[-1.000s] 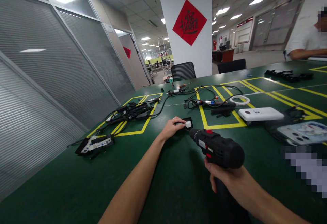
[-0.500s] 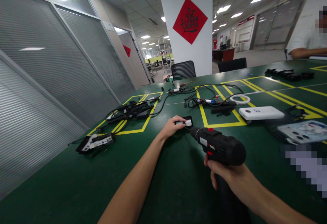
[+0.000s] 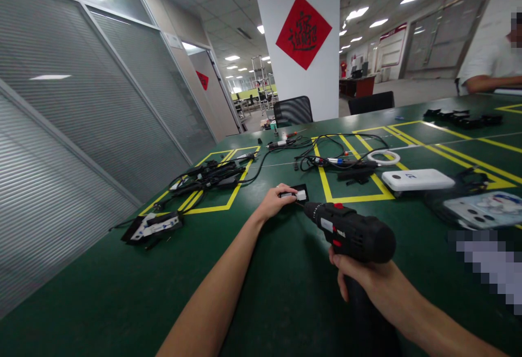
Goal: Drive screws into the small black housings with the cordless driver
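My left hand (image 3: 274,202) reaches across the green table (image 3: 101,275) and pinches a small black part with a white block (image 3: 299,194), holding it down. My right hand (image 3: 367,281) grips the handle of a black cordless drill (image 3: 350,232) with red trim. The drill's nose points at the small part and its tip sits right at the part's near edge.
Black cables and tools (image 3: 212,175) lie in yellow-taped boxes to the left, with a black-and-white part (image 3: 151,226) nearer. A white power bank (image 3: 416,179), a white ring (image 3: 382,157) and a phone (image 3: 481,208) lie to the right. Another person's arm (image 3: 489,81) rests at the far right corner.
The drill and my right hand have shifted slightly to the right; my left hand stays on the small part.
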A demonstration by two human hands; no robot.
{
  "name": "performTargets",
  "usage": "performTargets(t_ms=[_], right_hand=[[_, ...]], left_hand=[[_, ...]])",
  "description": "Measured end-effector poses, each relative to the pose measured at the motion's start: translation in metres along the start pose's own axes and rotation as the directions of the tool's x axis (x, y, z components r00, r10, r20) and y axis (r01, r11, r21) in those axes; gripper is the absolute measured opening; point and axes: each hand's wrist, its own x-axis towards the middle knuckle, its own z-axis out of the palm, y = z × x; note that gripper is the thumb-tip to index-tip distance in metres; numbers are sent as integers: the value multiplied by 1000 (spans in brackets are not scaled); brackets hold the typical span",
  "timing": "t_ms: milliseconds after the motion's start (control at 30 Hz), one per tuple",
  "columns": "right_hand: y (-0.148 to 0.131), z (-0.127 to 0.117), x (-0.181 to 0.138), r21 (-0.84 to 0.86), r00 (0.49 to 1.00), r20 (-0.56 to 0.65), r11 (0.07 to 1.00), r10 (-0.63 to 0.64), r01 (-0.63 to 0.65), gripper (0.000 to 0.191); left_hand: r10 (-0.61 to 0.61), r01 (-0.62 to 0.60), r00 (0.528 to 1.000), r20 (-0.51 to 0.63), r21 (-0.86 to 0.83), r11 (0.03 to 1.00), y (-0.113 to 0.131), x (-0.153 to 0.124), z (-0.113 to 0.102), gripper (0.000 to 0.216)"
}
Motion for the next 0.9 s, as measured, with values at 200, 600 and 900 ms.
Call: performTargets(t_ms=[200,600,900], right_hand=[[-2,-1,0,16,1000,2,1000,2,-2,24],[-3,0,-1,46,1000,-7,999,-16,17,24],[-7,-2,-6,0,1000,14,1000,-23,23,23]], left_hand=[[-8,8,1000,3,-1,1000,2,0,0,28],[3,-3,1000,-3,-12,1000,2,0,0,28],[28,-28,1000,-6,-24,999,-1,0,1,27]])
